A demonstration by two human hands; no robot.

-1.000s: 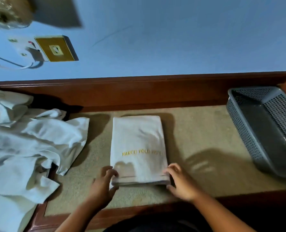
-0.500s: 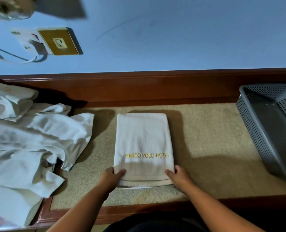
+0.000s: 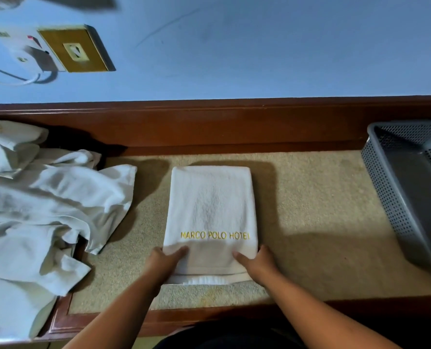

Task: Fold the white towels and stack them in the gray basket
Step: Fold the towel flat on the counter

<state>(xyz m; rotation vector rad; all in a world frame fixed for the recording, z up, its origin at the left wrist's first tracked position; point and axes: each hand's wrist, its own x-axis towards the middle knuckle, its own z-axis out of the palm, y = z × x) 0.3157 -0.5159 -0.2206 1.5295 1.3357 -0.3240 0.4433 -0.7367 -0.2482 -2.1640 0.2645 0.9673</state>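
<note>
Centrally, left hand (image 3: 165, 263), right hand (image 3: 258, 260) hold one folded towel (image 3: 210, 205); one basket (image 3: 385, 197) apart.

Dim, bluish overall. Soft shadows right of pile (image 3: 45, 210) and around towel (image 3: 210, 205). Bowed at edges from wide lens. Smeared, out of focus top-left near switch (image 3: 74, 50).

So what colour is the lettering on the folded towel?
Yellow-gold lettering on the white folded towel; clearest in the head view.
</note>
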